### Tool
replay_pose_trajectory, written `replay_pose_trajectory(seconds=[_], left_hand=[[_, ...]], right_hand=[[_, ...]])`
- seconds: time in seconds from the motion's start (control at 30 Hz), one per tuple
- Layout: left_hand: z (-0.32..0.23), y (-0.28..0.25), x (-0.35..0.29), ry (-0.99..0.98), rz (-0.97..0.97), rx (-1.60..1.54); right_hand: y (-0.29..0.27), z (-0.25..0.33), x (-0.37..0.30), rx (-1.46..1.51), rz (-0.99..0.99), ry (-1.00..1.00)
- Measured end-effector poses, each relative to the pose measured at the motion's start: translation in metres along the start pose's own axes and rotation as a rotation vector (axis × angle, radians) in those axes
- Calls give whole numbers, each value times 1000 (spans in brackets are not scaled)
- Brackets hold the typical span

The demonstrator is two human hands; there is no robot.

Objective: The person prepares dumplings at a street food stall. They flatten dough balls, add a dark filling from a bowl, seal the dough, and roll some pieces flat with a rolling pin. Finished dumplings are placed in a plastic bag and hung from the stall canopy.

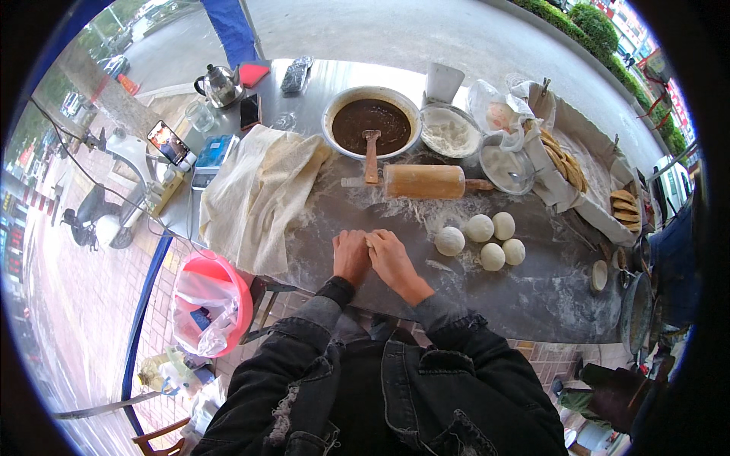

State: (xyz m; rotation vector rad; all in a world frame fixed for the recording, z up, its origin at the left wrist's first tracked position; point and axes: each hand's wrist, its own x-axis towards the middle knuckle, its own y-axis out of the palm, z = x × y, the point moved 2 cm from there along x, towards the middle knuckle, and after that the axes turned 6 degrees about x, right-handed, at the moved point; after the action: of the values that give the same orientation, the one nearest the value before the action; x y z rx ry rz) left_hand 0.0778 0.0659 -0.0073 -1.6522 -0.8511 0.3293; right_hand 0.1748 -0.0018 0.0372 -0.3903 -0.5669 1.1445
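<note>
My left hand [350, 257] and my right hand [392, 262] are pressed side by side on the floured metal table [334, 209], near its front edge. Both have their fingers curled down and closed. A small pale bit shows between them, possibly dough; whatever lies under the fingers is hidden. To the right rest several round white dough balls [492, 256] in a loose cluster. Beyond my hands lies a wooden rolling pin [424, 182] dusted with flour. A wooden-handled brush or spatula [371, 159] leans in a white bowl of dark brown paste [370, 121].
A beige cloth [255, 194] covers the table's left part. Bowls of flour [450, 131] and white powder [505, 163] stand at the back, beside a cloth-lined tray [589, 190] of browned flatbreads. A kettle [220, 86] and phone [169, 143] stand left; a pink basin [242, 300] sits below.
</note>
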Motion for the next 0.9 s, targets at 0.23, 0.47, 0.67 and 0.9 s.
replay_pose_trajectory(seconds=[0.23,0.47,0.67,0.9], left_hand=[[-9,-12,7,36,70,67],[-3,-29,-12,-46,-175,-150],[8,-12,-18,-19,-33,-192],[5,-7,-17,50,-57,-111]], right_hand=[[-39,5,-20,261,149,448],[-56,-23,-47,-369,76,188],[0,1,-18,89,125,-49],[11,11,-8,-148,98,-28]])
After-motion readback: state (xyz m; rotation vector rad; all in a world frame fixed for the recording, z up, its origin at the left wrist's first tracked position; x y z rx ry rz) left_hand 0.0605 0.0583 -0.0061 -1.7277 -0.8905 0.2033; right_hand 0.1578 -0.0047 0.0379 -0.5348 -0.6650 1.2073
